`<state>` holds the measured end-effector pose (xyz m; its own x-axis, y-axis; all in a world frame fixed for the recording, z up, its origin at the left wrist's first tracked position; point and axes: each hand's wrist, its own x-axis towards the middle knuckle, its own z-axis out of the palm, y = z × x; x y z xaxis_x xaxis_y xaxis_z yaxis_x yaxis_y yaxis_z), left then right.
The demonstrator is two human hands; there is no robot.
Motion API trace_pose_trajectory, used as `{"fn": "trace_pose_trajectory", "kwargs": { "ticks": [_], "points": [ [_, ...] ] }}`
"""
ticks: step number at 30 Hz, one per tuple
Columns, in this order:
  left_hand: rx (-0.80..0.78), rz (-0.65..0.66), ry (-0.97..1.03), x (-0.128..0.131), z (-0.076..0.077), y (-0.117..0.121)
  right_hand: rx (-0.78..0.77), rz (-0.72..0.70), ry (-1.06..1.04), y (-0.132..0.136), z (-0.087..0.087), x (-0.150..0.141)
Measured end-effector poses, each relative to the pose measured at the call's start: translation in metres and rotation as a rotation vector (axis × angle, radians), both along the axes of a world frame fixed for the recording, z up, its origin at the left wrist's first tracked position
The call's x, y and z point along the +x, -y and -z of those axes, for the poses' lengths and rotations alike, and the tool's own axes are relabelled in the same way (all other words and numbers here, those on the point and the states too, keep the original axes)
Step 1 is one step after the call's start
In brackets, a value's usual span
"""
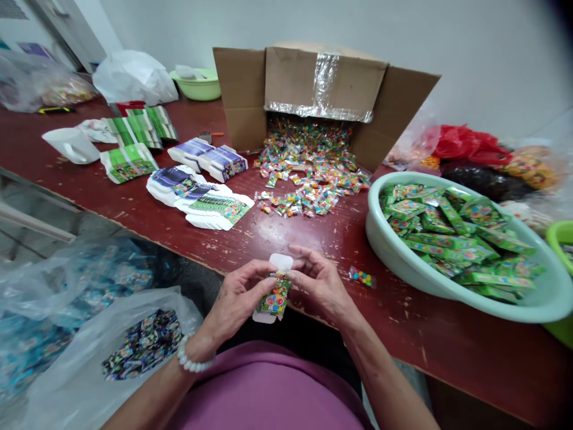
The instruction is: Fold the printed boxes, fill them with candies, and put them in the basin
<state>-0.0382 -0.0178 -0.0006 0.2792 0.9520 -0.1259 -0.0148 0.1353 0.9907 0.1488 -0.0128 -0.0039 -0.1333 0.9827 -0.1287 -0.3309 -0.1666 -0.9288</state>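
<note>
A small green candy box [274, 300] is held upright in front of me at the table's front edge, its white end flaps standing out at top and bottom. My left hand [239, 292] pinches the box along its left side. The thumb and fingers of my right hand [320, 280] close on its upper right corner, by the open top. Something colourful shows at the top opening, too small to make out. A clear packet of coloured candies [362, 276] lies on the table to the right of my right hand.
A cardboard box [324, 77] spills candy packets [308, 185] onto the red table [447, 346]. To the right stands a pale basin [389, 263] of green boxes. Flat cartons [219, 209], bundled cartons [129, 162] and a white mug [71, 145] lie left. Plastic bags [143, 346] sit below.
</note>
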Motion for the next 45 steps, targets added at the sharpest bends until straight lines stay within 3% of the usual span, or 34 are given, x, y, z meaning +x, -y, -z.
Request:
{"fn": "trace_pose_trajectory", "kwargs": {
  "ticks": [3, 6, 9, 11, 13, 16, 19, 26, 30, 37, 41, 45],
  "points": [
    [-0.041, -0.047, 0.095, 0.003, -0.001, -0.002, 0.035, -0.065, 0.093, 0.003, 0.002, 0.004],
    [-0.150, -0.097, 0.202, 0.007, -0.004, -0.002, 0.114, 0.011, 0.171, 0.004, 0.007, 0.005],
    [-0.334, 0.015, 0.274, 0.011, -0.006, 0.002, 0.190, 0.087, 0.187, 0.006, 0.011, 0.004],
    [-0.459, 0.109, 0.308, 0.014, -0.005, 0.005, 0.220, 0.058, 0.223, 0.007, 0.012, 0.003],
    [-0.527, 0.121, 0.318, 0.016, -0.003, 0.007, 0.232, -0.008, 0.279, 0.008, 0.011, 0.002],
    [-0.497, 0.077, 0.271, 0.020, 0.001, 0.008, 0.166, -0.062, 0.259, 0.007, 0.006, 0.000],
    [-0.370, 0.074, 0.158, 0.021, 0.002, 0.006, 0.062, -0.094, 0.165, 0.005, 0.000, -0.001],
    [-0.263, 0.194, 0.040, 0.017, 0.005, 0.005, -0.023, -0.113, -0.036, 0.003, 0.000, -0.003],
    [-0.267, 0.173, 0.036, 0.015, 0.011, 0.004, 0.032, -0.099, -0.009, 0.003, 0.004, -0.001],
    [-0.353, 0.084, 0.017, 0.016, 0.008, 0.002, 0.363, -0.107, 0.270, 0.013, 0.004, 0.002],
    [-0.438, 0.037, 0.056, 0.024, 0.005, -0.001, 0.338, -0.084, 0.302, 0.017, 0.015, -0.002],
    [-0.440, 0.032, 0.159, 0.035, 0.002, 0.002, 0.222, -0.021, 0.180, 0.019, 0.022, -0.006]
  ]
}}
